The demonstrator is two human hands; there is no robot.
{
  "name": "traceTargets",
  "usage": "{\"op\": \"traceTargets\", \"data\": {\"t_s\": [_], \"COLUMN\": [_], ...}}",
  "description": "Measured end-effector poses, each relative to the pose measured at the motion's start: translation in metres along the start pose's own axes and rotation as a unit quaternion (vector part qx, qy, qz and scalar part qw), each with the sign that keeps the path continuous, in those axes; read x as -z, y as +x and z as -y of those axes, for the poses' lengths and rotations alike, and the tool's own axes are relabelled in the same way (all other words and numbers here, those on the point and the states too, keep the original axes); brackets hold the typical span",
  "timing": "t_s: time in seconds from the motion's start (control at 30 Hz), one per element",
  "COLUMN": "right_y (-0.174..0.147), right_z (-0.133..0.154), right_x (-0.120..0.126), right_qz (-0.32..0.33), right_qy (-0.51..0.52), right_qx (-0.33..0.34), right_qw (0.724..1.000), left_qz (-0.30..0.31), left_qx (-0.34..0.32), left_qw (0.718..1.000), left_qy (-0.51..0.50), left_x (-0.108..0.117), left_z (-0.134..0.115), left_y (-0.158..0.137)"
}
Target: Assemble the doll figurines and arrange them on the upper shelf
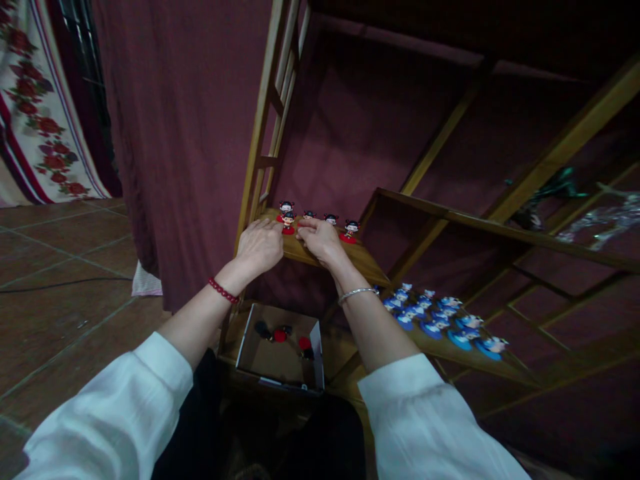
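Several small figurines with black hair and red bases stand on a wooden shelf (pixel 367 262). The front figurine (pixel 287 223) is between my hands. Close to its left side is my left hand (pixel 261 245), back upward, with fingers reaching forward and partly hidden. My right hand (pixel 320 241) stretches its fingers toward the same figurine from the right; whether the fingertips touch it I cannot tell. Behind them are another figurine (pixel 286 207) and one partly covered figurine (pixel 309 215). Two more, a figurine (pixel 330 219) and an end figurine (pixel 352 230), stand to the right.
Below my hands sits an open cardboard box (pixel 260 357) holding a few red-and-black figurines (pixel 280 335). Blue-and-white figurines (pixel 435 320) fill a lower shelf at right. A wooden lattice post (pixel 255 147) borders the shelf at left, beside a maroon curtain (pixel 185 133).
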State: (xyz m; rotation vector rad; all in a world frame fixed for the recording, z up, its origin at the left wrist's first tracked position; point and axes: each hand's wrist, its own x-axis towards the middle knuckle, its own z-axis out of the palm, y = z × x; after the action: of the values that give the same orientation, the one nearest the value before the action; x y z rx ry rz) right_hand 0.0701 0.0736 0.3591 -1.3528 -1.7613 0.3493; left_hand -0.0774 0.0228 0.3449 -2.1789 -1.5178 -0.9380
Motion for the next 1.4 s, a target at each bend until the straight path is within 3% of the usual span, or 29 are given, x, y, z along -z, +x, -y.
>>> {"op": "traceTargets", "data": {"t_s": [0.13, 0.27, 0.4, 0.53, 0.77, 0.93, 1.07, 1.23, 1.4], "right_y": [-0.005, -0.017, -0.039, -0.067, -0.105, -0.127, -0.143, -0.159, -0.176], "right_z": [-0.001, 0.003, 0.014, 0.023, 0.014, -0.007, -0.036, -0.083, -0.123], "right_x": [0.002, 0.006, 0.012, 0.015, 0.009, -0.003, -0.016, -0.037, -0.060], "right_qz": [-0.028, -0.050, -0.071, -0.098, -0.142, -0.134, -0.122, -0.092, -0.031], "right_qy": [0.013, 0.017, 0.009, -0.009, -0.018, -0.026, -0.018, -0.034, -0.056], "right_qx": [0.010, 0.039, 0.084, 0.143, 0.231, 0.244, 0.206, 0.115, 0.006], "right_qw": [0.999, 0.998, 0.994, 0.985, 0.962, 0.960, 0.971, 0.989, 0.998], "left_qz": [-0.097, -0.193, -0.241, -0.262, -0.214, -0.202, -0.148, 0.001, 0.137], "left_qx": [-0.015, -0.045, -0.079, -0.091, -0.094, -0.108, -0.084, -0.036, 0.028], "left_qw": [0.992, 0.961, 0.939, 0.934, 0.945, 0.938, 0.944, 0.959, 0.957], "left_qy": [-0.081, -0.192, -0.233, -0.226, -0.229, -0.262, -0.282, -0.280, -0.255], "left_x": [-0.004, -0.008, -0.017, -0.031, -0.048, -0.068, -0.091, -0.121, -0.148], "left_z": [-0.001, -0.007, -0.018, -0.029, -0.042, -0.047, -0.051, -0.058, -0.064], "left_y": [-0.009, -0.023, -0.041, -0.058, -0.080, -0.092, -0.108, -0.131, -0.154]}}
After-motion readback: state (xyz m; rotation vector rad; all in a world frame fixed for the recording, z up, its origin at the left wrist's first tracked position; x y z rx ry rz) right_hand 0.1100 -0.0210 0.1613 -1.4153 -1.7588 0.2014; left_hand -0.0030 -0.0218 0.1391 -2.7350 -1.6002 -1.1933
